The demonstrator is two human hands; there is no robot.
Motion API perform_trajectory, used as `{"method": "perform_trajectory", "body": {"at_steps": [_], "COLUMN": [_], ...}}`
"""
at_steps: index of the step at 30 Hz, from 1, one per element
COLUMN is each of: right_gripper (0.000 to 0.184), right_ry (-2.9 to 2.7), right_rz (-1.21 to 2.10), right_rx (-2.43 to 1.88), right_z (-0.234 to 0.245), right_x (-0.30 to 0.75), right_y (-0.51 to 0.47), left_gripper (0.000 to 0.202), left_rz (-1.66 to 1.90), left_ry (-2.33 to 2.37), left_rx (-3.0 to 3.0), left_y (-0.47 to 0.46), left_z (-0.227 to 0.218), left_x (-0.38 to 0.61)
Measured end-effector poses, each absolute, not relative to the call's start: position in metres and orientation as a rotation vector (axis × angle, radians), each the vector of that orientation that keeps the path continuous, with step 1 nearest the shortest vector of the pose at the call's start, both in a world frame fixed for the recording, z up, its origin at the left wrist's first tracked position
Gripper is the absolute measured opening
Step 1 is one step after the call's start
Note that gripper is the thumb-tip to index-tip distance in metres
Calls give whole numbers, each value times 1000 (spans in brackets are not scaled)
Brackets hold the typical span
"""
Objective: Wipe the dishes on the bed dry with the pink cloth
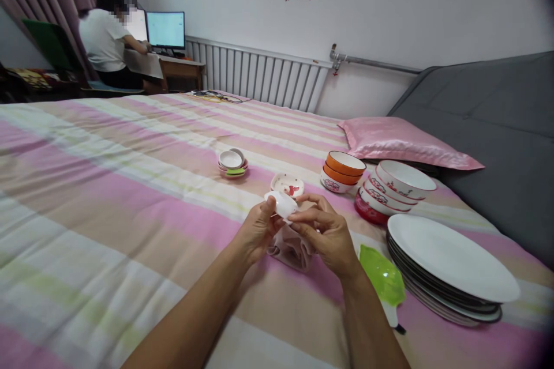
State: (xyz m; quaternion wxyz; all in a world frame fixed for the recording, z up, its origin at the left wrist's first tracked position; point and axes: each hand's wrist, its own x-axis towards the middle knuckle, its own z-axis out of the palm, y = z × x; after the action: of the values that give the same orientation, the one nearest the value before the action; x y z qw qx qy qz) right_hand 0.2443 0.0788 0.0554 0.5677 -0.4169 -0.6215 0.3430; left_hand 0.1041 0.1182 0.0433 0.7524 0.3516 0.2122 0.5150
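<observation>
- From where I stand, the left hand (258,229) is closed on a small white dish (282,204), thumb pressed at its left edge, the other fingers curled beneath.
- The right hand (331,233) is bent narrow, its fingertips gathered at the dish's right edge, pinching it; one finger is lifted a little apart.
- The dish is held above the bed, tilted, between the two hands.
- Just under them lies a crumpled pale cloth (292,249); I can't tell whether any fingers touch it.
- Right behind the held dish sits a dish with a red figure (288,185).
- Farther off to the left is a little stack of small dishes (232,162).
- On the right stand orange bowls (345,168), white bowls (389,193), a green leaf-shaped dish (381,275) and piled plates (452,256).
</observation>
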Motion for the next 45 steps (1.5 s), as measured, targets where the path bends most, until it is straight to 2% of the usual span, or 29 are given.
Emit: {"method": "perform_trajectory", "body": {"at_steps": [5,12,19,26,30,34,38,40,45], "right_gripper": [8,9,9,8,9,11,13,21,38], "right_ry": [-1373,-1289,-1298,-1310,-1342,-1388,-1412,-1402,-1274], "right_rz": [859,848,822,841,874,883,822,802,759], "right_rx": [-918,-888,-915,-963,-977,-991,-1042,-1117,-1307], "right_z": [53,48,49,49,51,52,49,46,37], "right_x": [246,250,253,257,259,257,252,250,247], "right_y": [82,86,87,87,84,83,85,87,93], "left_gripper": [48,72,82,60,55,51,78,87,83], "left_rz": [1055,950,864,740,725,853,1053,1116,1296], "left_ry": [324,289,316,255,358,585,868,952,1049], "left_rx": [493,612,1022,1340,1515,1892,2219,2302,2426], "left_y": [119,116,110,110,110,114,118,118,115], "left_z": [51,50,43,49,52,46,37,34,35], "left_x": [99,95,98,95,98,103,106,105,105]}}
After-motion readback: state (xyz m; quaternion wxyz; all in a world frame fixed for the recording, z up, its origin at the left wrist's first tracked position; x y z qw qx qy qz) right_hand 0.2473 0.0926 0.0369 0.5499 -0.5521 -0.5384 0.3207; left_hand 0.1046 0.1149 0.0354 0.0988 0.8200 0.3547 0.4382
